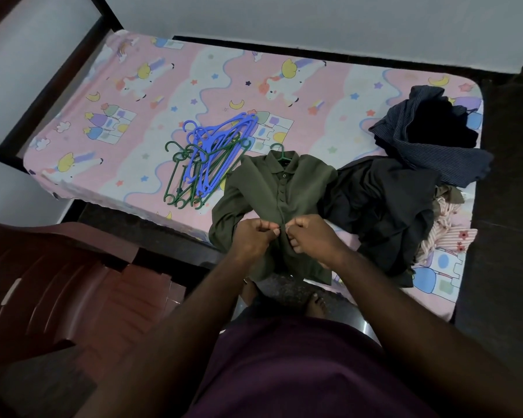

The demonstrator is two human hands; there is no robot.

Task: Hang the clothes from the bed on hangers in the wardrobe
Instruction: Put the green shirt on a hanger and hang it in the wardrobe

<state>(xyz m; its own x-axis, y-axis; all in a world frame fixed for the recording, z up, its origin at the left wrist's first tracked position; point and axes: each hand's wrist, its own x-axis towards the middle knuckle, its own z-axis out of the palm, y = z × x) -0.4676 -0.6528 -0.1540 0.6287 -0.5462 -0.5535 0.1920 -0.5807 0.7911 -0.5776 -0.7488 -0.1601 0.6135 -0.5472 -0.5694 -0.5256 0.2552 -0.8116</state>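
Note:
An olive green shirt [272, 188] lies flat on the bed [127, 95] at its near edge, with a green hanger hook [279, 147] sticking out of its collar. My left hand [252, 236] and my right hand [310, 238] both pinch the shirt's button placket at mid-chest, fingers curled, knuckles nearly touching. A pile of several blue and green hangers [207, 159] lies just left of the shirt. To the right sits a heap of dark clothes [405, 182] with a striped pink garment [447, 233] under it.
A brown plastic chair [49, 279] stands close at my lower left. The bed's dark frame [58, 73] runs along the left and far side, against a white wall. My bare feet show on the floor below the shirt. No wardrobe is in view.

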